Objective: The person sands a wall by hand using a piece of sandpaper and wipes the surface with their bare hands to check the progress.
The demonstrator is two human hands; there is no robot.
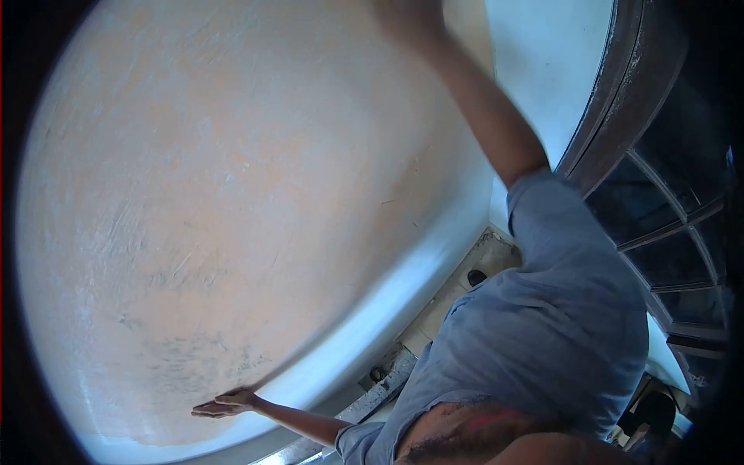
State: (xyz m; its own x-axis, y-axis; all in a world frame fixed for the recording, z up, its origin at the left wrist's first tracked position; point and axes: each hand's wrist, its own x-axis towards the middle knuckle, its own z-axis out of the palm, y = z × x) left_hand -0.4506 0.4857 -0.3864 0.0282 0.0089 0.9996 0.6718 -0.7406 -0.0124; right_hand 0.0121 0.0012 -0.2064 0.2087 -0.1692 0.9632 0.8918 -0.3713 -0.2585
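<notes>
My left hand [226,402] is at the lower left, its fingers stretched out, nothing in it. It overlaps the lower part of a wall [256,186] with worn peach and whitish patches. Dark scuffs [186,360] mark the surface just above that hand. Reaching to the top edge, my right hand [411,19] is smeared by motion and partly cut off, so its fingers and anything in them are hidden. Behind it lies the upper part of the same wall. A grey-blue shirt [542,310] covers my body and upper arms.
A dark framed door or window with panes [659,209] stands at the right, beside a pale strip of wall [546,70]. Below the wall run floor tiles [434,310], with a small black object [477,277] on them. A ledge [380,387] lies near the wall's foot.
</notes>
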